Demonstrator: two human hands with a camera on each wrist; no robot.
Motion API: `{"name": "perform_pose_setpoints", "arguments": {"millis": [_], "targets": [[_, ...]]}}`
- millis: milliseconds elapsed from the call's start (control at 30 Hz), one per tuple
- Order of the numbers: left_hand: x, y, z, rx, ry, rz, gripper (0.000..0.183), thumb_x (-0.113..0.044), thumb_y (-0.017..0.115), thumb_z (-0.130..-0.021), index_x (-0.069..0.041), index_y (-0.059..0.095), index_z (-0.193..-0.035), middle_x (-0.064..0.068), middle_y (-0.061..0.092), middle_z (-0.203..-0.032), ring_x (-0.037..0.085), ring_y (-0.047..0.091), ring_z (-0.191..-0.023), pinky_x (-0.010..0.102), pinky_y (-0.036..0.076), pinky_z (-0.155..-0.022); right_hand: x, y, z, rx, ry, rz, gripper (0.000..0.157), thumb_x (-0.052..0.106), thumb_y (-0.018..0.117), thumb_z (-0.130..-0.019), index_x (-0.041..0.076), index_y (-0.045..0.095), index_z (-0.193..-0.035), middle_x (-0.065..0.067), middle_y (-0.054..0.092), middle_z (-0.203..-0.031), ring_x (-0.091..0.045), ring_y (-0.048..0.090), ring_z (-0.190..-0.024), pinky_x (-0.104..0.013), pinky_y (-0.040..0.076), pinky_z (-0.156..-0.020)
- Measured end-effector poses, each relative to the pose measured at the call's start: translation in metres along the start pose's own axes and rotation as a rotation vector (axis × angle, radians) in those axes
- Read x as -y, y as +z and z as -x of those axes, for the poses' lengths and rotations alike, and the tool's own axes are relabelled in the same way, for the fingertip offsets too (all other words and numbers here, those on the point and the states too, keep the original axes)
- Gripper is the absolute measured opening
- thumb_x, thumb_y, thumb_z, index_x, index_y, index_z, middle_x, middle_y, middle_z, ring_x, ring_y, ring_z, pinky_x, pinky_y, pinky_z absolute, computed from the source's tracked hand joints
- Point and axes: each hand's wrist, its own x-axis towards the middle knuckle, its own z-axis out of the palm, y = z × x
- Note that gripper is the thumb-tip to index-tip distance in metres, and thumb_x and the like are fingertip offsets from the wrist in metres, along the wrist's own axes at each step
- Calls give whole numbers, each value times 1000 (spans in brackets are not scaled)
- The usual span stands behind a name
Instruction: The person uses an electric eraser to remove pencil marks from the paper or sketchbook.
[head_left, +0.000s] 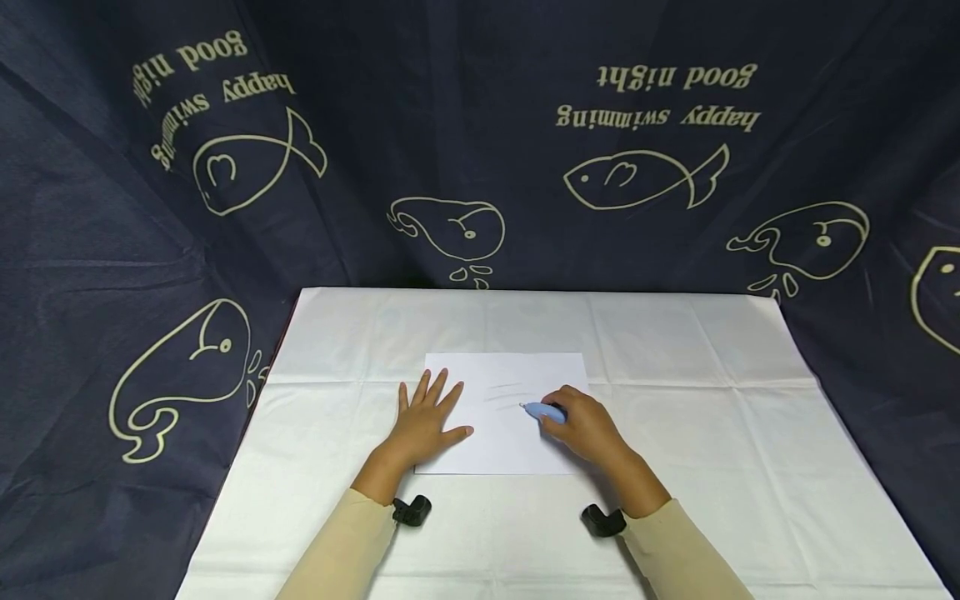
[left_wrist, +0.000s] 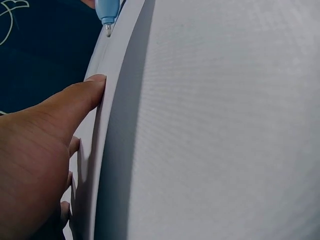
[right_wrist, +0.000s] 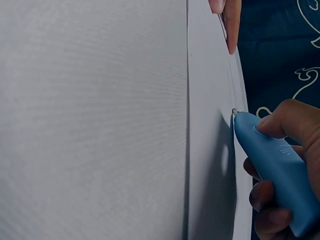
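Observation:
A white sheet of paper with several faint grey pencil strokes lies on the cloth. My left hand rests on its left side, fingers spread and straight; the left wrist view shows the thumb lying along the sheet. In my right hand I grip a light blue electric eraser, a rounded body with a narrow metal end and a small pale tip. My right thumb lies on its button. The tip points left, close over the paper beside the strokes.
A white creased cloth covers the table, whose far edge meets a dark blue curtain printed with fish, whales and lettering. Black wrist cameras sit at both sleeve cuffs.

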Motion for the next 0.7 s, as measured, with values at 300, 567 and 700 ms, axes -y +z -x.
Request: {"name": "perform_pose_setpoints", "arguments": {"millis": [300,567,700], "targets": [[2,2,-2,-2,6,-7,80,-60,56,-96,-21,30,-161,12,9,-172,40,-2,-159,73,-5,-119,-1,1,1,-52,-37,-9,21,18,81,-83,12,77,-103,3,71,-93,-10,59,-76,-31,51,-70],[3,2,-2,-4,6,6,79,-60,56,-96,-22,30,-161,11,9,-172,40,-2,-159,73,-5,-119,0,1,1,-48,-13,-11,21,17,80,-83,11,77,-104,3,72,-95,-11,61,-78,-33,51,-72],[3,3,-1,-1,4,4,79,-61,56,-96,-22,30,-161,11,8,-172,39,-3,-159,73,-5,-119,0,0,1,-37,-16,-14,22,17,80,-84,11,77,-105,2,71,-95,-11,60,-78,-32,51,-72]]}}
